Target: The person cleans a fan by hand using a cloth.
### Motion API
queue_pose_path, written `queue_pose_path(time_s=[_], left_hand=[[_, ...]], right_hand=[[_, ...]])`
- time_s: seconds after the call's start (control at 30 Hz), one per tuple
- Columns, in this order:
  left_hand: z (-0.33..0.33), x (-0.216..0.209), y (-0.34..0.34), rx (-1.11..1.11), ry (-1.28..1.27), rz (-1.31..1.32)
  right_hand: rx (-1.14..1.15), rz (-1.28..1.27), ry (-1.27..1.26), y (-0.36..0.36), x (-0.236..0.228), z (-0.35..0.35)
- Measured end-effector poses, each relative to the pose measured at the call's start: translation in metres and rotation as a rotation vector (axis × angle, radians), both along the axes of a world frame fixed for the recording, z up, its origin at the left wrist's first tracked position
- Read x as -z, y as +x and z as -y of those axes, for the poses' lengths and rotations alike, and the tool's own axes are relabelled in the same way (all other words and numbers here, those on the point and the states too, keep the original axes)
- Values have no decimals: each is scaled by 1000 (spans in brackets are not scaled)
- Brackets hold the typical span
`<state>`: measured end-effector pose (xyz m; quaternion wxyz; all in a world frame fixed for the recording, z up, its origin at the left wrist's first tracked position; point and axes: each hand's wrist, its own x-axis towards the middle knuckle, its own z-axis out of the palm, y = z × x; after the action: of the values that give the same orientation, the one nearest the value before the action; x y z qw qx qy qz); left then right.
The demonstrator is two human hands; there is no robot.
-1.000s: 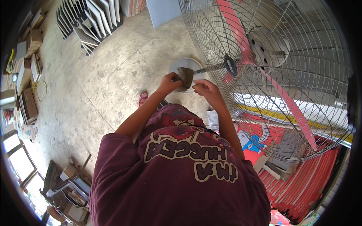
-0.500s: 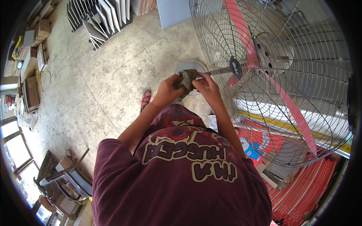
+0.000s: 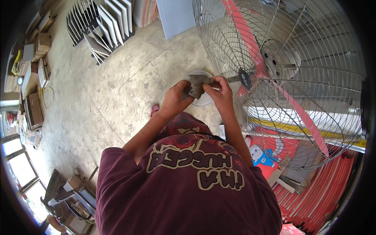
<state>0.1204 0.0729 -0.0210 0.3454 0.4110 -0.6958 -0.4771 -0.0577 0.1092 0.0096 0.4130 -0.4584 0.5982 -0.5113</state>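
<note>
Between my two hands is a crumpled grey-brown cloth, rough and dirty-looking. My left hand grips its left side with thumb and fingers closed. On the other side, my right hand pinches the cloth's right edge. Just beyond and below the cloth, the pale rim of a round white container shows, partly hidden by the cloth and my hands; what it holds I cannot make out.
A large wire-caged fan with red blades stands close to my right hand. Tile panels fill a black rack at the far left. Stacked boxes line the left side. Red stacked cartons lie at the right.
The cloth has been turned and spread more between my hands, its piece now hanging lower toward me. Both hands keep hold of it, the right slightly nearer to me.
</note>
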Motion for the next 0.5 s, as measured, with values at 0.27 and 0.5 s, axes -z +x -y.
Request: queue_pose_path(time_s=[0.27, 0.5], left_hand=[[32, -51, 32, 333, -56, -55], [89, -145, 109, 16, -364, -473]], right_hand=[[61, 236, -42, 6, -30, 1], [186, 271, -101, 3, -48, -8]])
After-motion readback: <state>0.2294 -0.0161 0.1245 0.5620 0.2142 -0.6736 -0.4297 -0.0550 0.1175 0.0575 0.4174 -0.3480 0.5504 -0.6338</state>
